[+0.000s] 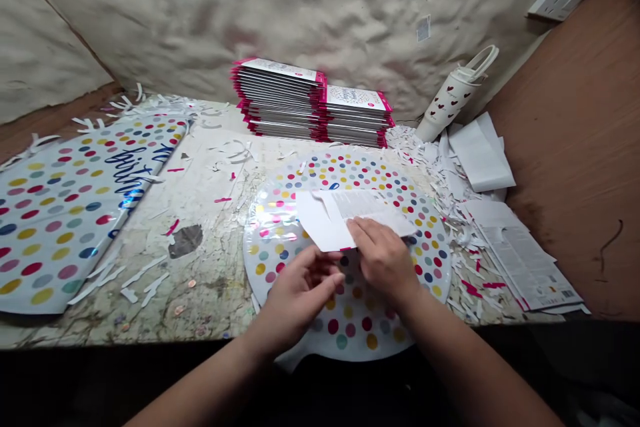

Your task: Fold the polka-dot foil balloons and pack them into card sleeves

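Note:
A white printed card sleeve (327,220) with a folded flap and a small pink edge lies tilted over a round foil balloon (345,330) covered in coloured dots. My right hand (383,257) grips the sleeve's right part, its fingers on top of the printed face. At the sleeve's lower edge is my left hand (305,290), with curled fingers against the card and the thumb below it. The flat balloon rests on the table under both hands, and its near edge reaches past the table edge. Card and hands hide the balloon's middle.
Two stacks of pink-edged packs (283,103) stand against the back wall. Dotted foil balloons (50,227) lie at left. A white tumbler (447,103), paper shreds (420,147), a white paper sheet (483,153) and printed cards (525,253) are at right, beside a brown board (575,147).

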